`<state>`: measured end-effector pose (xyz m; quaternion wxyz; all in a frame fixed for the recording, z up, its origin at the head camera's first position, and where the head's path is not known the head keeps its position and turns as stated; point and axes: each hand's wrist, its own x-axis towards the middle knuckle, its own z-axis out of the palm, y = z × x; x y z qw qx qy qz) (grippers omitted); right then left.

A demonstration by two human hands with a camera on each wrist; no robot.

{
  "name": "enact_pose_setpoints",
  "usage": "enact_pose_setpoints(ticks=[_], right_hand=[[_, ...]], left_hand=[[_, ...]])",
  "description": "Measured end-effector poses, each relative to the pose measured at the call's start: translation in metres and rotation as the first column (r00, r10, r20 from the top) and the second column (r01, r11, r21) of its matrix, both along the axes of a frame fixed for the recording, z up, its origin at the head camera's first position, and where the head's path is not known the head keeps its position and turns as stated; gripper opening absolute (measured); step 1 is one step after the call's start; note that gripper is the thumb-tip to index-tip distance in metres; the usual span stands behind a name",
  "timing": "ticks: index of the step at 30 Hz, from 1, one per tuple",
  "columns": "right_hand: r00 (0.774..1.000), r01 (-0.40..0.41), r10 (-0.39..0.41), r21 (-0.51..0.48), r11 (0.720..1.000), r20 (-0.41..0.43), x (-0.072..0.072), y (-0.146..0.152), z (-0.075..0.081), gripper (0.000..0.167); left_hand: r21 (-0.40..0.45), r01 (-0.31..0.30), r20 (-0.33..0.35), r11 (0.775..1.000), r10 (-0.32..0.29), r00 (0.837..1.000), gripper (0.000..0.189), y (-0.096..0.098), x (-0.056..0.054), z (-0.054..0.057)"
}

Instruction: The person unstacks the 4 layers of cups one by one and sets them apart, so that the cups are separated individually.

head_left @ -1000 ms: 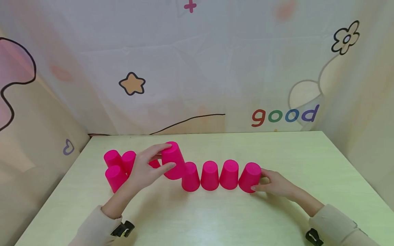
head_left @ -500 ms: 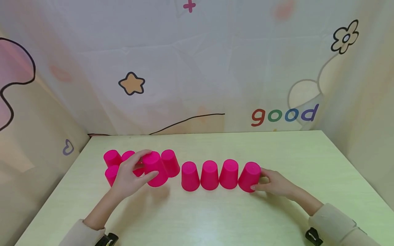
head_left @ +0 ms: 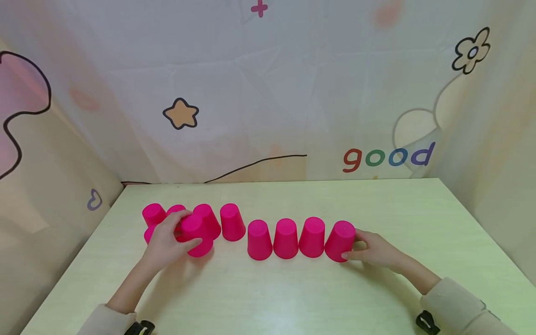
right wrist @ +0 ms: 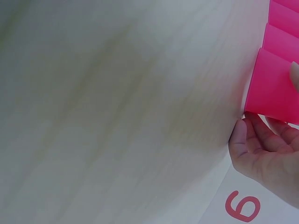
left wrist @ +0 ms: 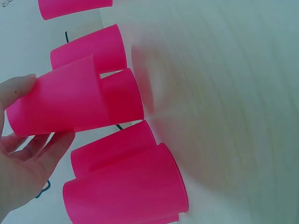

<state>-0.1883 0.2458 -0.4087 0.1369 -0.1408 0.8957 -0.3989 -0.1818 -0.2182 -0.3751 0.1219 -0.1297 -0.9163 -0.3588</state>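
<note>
In the head view my left hand [head_left: 164, 244] grips an upside-down pink cup [head_left: 199, 235] by its side, thumb in front. The left wrist view shows this pink cup [left wrist: 58, 100] raised above the table, fingers and thumb on opposite sides near its closed end. It overlaps another pink cup [head_left: 209, 217] standing behind it. My right hand [head_left: 378, 251] holds the rightmost pink cup [head_left: 340, 242], which stands upside down at the end of a row. The right wrist view shows my right fingers [right wrist: 268, 135] against that cup's [right wrist: 271, 88] side.
Three more pink cups, the middle one [head_left: 286, 239] among them, line up left of the right-hand cup. Another pink cup [head_left: 232, 223] stands behind the row's left end. Several cups [head_left: 153, 214] cluster at the left, partly behind my left hand. A printed curtain [head_left: 268, 116] backs the pale table [head_left: 293, 298].
My left hand has carried its cup leftward and lower, away from the row toward the left cluster. Two cups behind it have come into fuller view. The right hand has stayed still.
</note>
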Motion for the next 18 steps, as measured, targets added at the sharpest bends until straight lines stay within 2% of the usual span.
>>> enact_pose_setpoints(ticks=[6, 12, 18], right_hand=[[1.0, -0.002, 0.002, -0.003, 1.0, -0.001, -0.0003, 0.0002, 0.0001, 0.059], [1.0, 0.0, 0.0, 0.004, 1.0, -0.005, -0.0002, 0.0, 0.0001, 0.059], [1.0, 0.0, 0.0, 0.013, 1.0, -0.011, -0.0011, 0.0005, -0.0003, 0.058]], left_hand=[[-0.046, -0.016, 0.081, 0.999, 0.019, 0.997, 0.062, -0.0028, -0.0008, -0.0049], [-0.104, -0.023, 0.105, 0.994, 0.034, 0.994, 0.06, -0.0076, -0.0016, -0.0078], [-0.122, -0.02, 0.12, 0.992, 0.034, 0.992, 0.065, -0.0089, -0.0015, -0.0058]])
